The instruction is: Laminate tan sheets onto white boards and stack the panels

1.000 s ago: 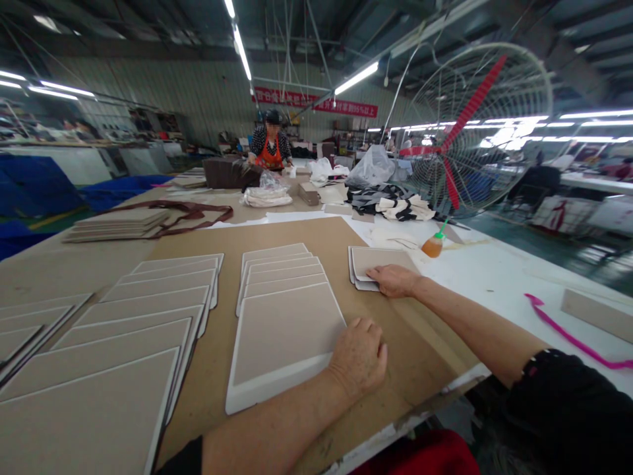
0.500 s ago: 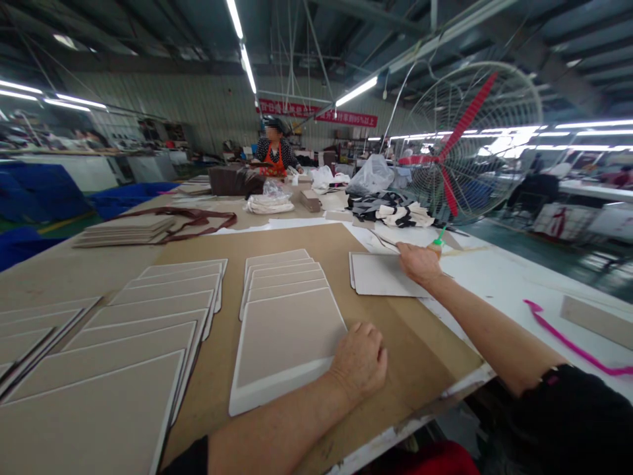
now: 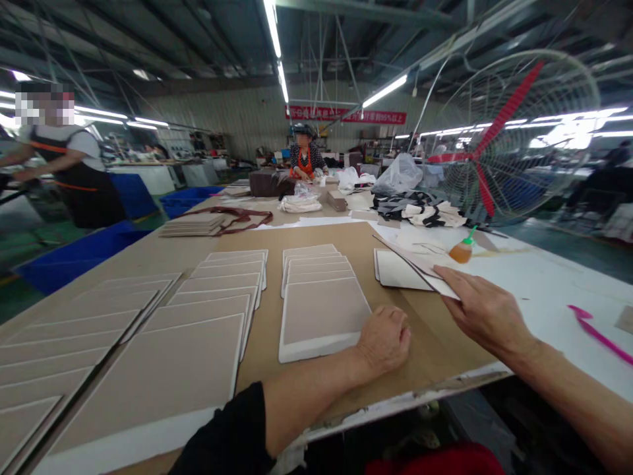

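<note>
My right hand [image 3: 484, 307] pinches the near end of a thin beige panel [image 3: 408, 256], raised at a tilt. Beneath it lie white-faced panels [image 3: 398, 274], partly covered by the raised one. My left hand [image 3: 384, 340] is curled closed at the right edge of a fanned stack of beige panels with white borders [image 3: 321, 307]. Whatever its fingers may hold is hidden. Two more overlapping rows, the middle panels [image 3: 198, 356] and the left panels [image 3: 64, 356], spread across the left of the table.
Brown paper [image 3: 346, 389] covers the table's middle. A bottle with a green nozzle [image 3: 461, 251] and a pink strip [image 3: 601, 333] lie right. Beyond are brown straps [image 3: 247, 216], cloth pieces [image 3: 420, 210] and a large fan [image 3: 514, 138]. One co-worker [image 3: 304, 158] stands opposite, another [image 3: 74, 158] left.
My right hand has drawn back toward me, lifting the panel clear of the white-faced ones. My left hand stays by the fanned stack. The view has swung left, bringing in a second co-worker.
</note>
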Motion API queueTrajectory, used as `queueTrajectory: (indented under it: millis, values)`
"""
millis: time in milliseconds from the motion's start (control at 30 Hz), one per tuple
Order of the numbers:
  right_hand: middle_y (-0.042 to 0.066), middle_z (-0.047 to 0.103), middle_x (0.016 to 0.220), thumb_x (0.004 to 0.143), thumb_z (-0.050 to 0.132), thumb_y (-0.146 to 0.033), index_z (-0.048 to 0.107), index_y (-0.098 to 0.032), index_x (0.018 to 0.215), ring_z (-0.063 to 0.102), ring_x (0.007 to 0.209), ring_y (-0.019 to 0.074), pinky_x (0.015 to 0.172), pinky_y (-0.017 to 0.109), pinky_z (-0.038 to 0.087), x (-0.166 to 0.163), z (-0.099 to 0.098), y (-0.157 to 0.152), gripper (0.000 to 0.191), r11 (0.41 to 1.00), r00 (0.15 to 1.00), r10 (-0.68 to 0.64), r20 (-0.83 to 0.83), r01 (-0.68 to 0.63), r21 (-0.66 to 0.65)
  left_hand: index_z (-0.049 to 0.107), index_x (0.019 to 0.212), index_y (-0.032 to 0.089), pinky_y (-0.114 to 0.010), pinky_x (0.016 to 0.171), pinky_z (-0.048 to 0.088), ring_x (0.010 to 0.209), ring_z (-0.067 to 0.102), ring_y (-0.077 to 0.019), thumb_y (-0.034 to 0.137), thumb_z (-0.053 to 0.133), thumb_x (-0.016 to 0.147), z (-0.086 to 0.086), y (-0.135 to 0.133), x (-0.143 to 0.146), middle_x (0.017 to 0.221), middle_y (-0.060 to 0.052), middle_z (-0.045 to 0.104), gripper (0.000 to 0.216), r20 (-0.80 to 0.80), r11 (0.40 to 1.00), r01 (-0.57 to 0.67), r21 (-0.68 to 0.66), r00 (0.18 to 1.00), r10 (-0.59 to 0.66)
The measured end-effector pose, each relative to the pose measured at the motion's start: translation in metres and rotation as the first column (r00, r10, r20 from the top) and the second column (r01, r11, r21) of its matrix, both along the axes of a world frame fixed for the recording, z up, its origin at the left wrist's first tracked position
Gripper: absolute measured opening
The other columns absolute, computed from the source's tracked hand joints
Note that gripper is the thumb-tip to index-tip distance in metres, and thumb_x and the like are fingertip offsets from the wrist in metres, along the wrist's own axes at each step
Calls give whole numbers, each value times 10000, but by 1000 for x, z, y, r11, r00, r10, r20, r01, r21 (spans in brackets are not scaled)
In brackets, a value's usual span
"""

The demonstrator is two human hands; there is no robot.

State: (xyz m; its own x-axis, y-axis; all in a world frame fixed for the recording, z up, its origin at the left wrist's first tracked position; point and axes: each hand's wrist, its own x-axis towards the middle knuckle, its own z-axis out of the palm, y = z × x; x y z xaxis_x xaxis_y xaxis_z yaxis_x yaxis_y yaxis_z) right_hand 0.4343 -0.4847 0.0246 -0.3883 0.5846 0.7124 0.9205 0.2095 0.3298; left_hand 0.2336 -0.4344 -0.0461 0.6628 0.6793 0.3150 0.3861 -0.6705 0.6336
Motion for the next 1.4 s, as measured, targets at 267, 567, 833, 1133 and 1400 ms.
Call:
queueTrajectory:
  millis: [267, 567, 833, 1133, 1400]
  values:
    - [195, 615, 1308, 870, 420, -44, 321, -84, 1524, 616, 1156, 293, 975, 438, 510, -51, -16, -34, 662, 976, 976, 216, 29, -215, -34, 463, 1288, 134, -367, 817, 584, 1024, 711, -223, 406, 139, 1024, 12, -53, -66, 1195, -180, 696, 499, 294, 828, -28, -560, 928, 230]
    - [253, 641, 1260, 879, 425, -7, 606, 12, 1248, 625, 1154, 341, 892, 445, 547, -158, -65, -26, 412, 947, 941, 317, 116, -307, -93, 454, 1319, 174, -351, 795, 562, 1043, 679, -260, 402, 731, 791, 17, -64, -153, 1270, -157, 648, 639, 442, 562, -141, -815, 475, 761]
    - [275, 633, 1254, 902, 487, -70, 620, 23, 1246, 612, 1142, 363, 889, 479, 521, -217, -94, -13, 380, 933, 951, 309, 0, -303, -194, 533, 1253, 130, -429, 1017, 480, 1106, 661, -273, 228, 707, 697, 4, -35, -190, 1222, -166, 672, 591, 365, 557, -315, -768, 499, 786]
    - [252, 594, 1295, 861, 600, -375, 590, -3, 1269, 534, 1184, 355, 932, 469, 481, -223, -89, -10, 552, 848, 929, 353, -113, -368, -380, 579, 1201, 141, -493, 1116, 399, 1234, 586, -329, 389, 748, 628, -12, -27, -202, 1309, -178, 631, 647, 255, 572, -456, -682, 585, 770]
    - [123, 539, 1429, 927, 566, -519, 566, -129, 1331, 429, 1345, 258, 1103, 390, 386, -162, -64, -8, 561, 799, 879, 361, -312, -464, -383, 621, 1150, 96, -613, 1091, 396, 1253, 498, -460, 650, 643, 559, -6, -16, -204, 1228, -224, 583, 811, 37, 651, -758, -42, 650, 759]
